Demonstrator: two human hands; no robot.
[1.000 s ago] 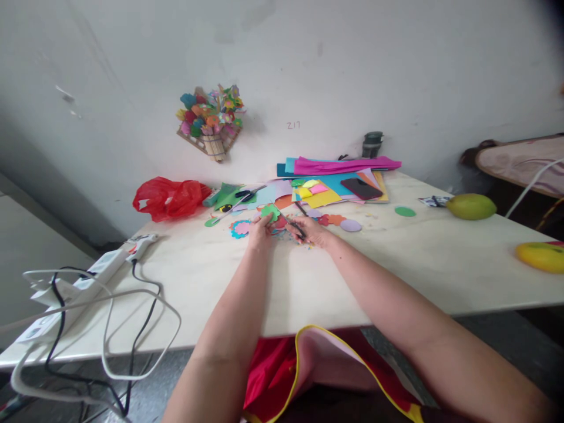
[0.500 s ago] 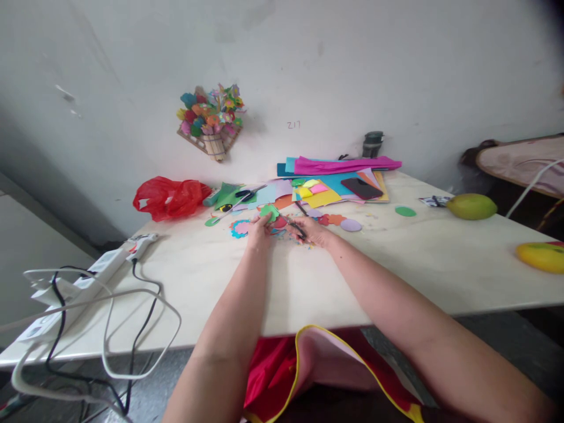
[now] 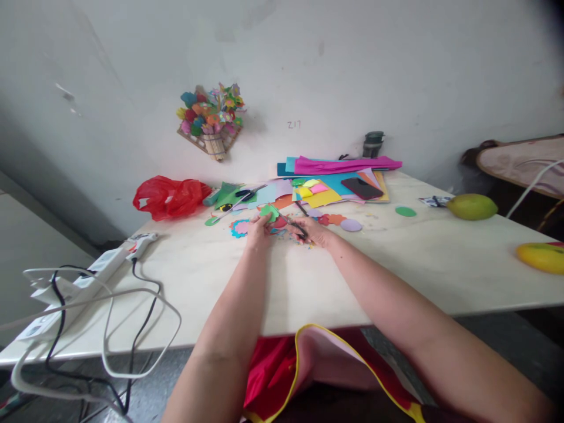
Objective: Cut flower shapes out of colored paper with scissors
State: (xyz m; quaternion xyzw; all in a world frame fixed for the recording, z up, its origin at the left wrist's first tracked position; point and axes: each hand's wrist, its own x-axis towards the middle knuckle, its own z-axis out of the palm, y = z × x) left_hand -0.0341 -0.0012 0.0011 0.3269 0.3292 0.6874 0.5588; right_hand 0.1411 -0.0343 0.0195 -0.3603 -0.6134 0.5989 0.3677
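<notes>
My left hand [image 3: 259, 230] pinches a green scalloped paper piece [image 3: 269, 212] above the table [image 3: 304, 288]. Scissors with dark handles [image 3: 301, 232] are gripped in my right hand [image 3: 315, 231], their blades pointing left and touching the green paper's edge. Beneath and around both hands lie small paper scraps. A blue scalloped ring with pink inside [image 3: 240, 228] rests left of my left hand. To the right of my right hand are an orange scalloped piece [image 3: 337, 219] and a lilac paper disc [image 3: 351, 225].
Behind are coloured sheets [image 3: 326, 198], a phone [image 3: 362, 188] and second scissors [image 3: 247, 194]. A red plastic bag [image 3: 171, 197] is back left, a power strip with cables [image 3: 94, 276] at left. Right: a green disc [image 3: 405, 211], a green mango [image 3: 472, 207] and a yellow mango [image 3: 541, 257].
</notes>
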